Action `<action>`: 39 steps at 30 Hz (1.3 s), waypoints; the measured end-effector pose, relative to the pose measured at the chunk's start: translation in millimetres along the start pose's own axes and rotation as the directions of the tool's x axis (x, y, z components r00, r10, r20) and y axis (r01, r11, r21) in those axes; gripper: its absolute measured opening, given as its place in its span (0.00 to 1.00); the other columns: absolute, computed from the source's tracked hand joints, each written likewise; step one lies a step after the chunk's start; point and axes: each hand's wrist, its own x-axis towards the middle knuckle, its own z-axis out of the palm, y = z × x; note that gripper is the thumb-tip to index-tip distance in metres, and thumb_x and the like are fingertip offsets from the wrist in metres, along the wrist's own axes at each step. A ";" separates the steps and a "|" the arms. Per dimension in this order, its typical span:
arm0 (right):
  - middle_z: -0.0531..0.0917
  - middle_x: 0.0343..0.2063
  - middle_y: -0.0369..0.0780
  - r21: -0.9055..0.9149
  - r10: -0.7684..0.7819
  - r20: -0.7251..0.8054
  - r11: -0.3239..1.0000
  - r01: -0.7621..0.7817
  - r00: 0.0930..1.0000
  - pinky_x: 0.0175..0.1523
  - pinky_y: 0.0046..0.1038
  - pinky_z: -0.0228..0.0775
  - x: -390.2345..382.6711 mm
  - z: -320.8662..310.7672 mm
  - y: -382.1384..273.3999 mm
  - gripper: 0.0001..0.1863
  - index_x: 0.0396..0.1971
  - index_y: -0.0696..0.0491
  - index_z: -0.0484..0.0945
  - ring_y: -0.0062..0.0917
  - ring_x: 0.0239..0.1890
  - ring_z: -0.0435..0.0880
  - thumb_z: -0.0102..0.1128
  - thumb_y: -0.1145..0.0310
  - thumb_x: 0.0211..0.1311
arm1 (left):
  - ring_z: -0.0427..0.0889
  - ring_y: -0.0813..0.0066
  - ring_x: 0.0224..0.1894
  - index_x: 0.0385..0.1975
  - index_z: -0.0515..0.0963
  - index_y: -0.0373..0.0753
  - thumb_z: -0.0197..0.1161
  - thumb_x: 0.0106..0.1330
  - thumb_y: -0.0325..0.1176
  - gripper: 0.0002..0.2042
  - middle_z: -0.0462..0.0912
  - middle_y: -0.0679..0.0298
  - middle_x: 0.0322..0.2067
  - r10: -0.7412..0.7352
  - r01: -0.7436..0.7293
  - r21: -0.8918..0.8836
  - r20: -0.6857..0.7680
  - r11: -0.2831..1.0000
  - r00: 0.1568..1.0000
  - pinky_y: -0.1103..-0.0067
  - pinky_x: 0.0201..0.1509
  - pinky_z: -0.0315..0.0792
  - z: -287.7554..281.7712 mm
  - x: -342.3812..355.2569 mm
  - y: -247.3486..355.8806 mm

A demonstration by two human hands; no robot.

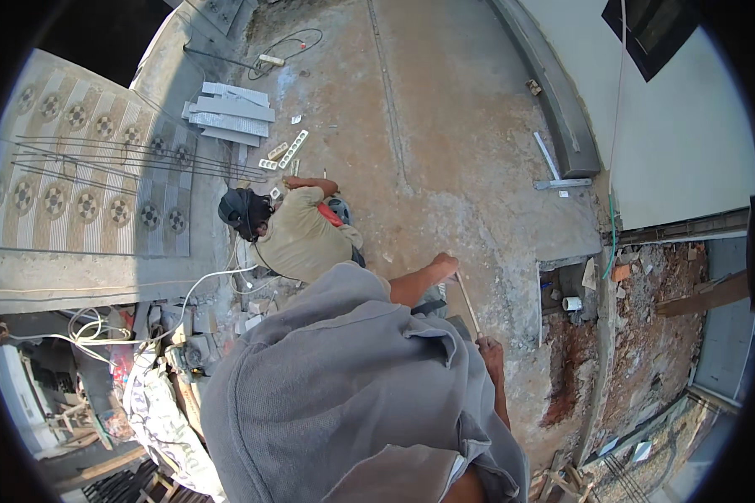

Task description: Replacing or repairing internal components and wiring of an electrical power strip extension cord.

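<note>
Out in front of my grey-sleeved body, my left hand (445, 267) closes on the far end of a flat, thin piece with a long pale edge (468, 305). My right hand (490, 352) grips its nearer end, with the fingers partly hidden. The piece looks like a tile or narrow board seen nearly edge-on; its exact kind is unclear. Left of me a co-worker (306, 235) in a tan shirt and dark cap crouches, one arm stretched toward small pale blocks with holes (294, 149) on the floor.
Grey-white strips (231, 113) lie stacked at the far left, near thin rods (101, 159) over patterned tiles. White cables (197, 293) and sacks (164, 419) crowd the left. Right of me are an opening holding a white pipe (571, 303), a broken-up strip, and a metal angle (562, 183).
</note>
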 end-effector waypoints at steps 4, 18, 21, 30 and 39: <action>0.77 0.17 0.44 -0.139 -0.056 0.161 0.987 0.079 0.985 0.31 0.32 0.65 71.4 -54.0 -45.0 0.20 0.26 0.60 0.80 0.28 0.22 0.75 0.54 0.54 0.60 | 0.84 0.55 0.38 0.40 0.73 0.29 0.47 0.64 0.30 0.12 0.82 0.51 0.34 -0.032 -0.001 -0.305 -0.103 0.952 0.994 0.64 0.43 0.79 -4.9 8.6 44.0; 0.80 0.23 0.51 -0.380 -0.255 0.647 0.709 0.594 0.719 0.36 0.39 0.68 344.9 -174.7 -250.0 0.25 0.25 0.58 0.78 0.44 0.29 0.79 0.58 0.46 0.55 | 0.83 0.59 0.42 0.42 0.71 0.31 0.42 0.68 0.30 0.12 0.80 0.55 0.37 -0.359 -0.092 -0.790 -0.375 0.606 0.855 0.69 0.46 0.79 4.0 78.5 80.7; 0.78 0.18 0.44 -0.413 -0.154 0.666 0.739 0.533 0.730 0.32 0.33 0.66 390.0 -220.1 -282.9 0.24 0.24 0.58 0.78 0.32 0.23 0.76 0.58 0.48 0.56 | 0.83 0.61 0.40 0.41 0.72 0.29 0.42 0.68 0.30 0.13 0.81 0.54 0.37 -0.315 -0.134 -0.738 -0.436 0.662 0.843 0.70 0.43 0.79 33.0 96.4 174.0; 0.72 0.15 0.31 -0.245 0.024 0.768 0.935 0.258 0.640 0.25 0.22 0.56 481.1 -289.7 -309.8 0.21 0.21 0.54 0.75 0.15 0.19 0.66 0.60 0.50 0.58 | 0.83 0.57 0.31 0.37 0.73 0.23 0.44 0.66 0.29 0.14 0.81 0.49 0.32 -0.215 -0.241 -0.635 -0.554 0.733 0.804 0.72 0.34 0.81 80.4 145.5 287.3; 0.71 0.13 0.32 -0.383 0.167 0.836 0.861 0.336 0.523 0.21 0.22 0.57 576.5 -247.4 -426.9 0.20 0.19 0.52 0.73 0.15 0.15 0.66 0.59 0.52 0.61 | 0.83 0.59 0.38 0.45 0.68 0.26 0.45 0.69 0.32 0.14 0.79 0.52 0.37 -0.331 -0.329 -0.789 -0.540 0.519 0.774 0.70 0.44 0.78 26.6 181.9 347.1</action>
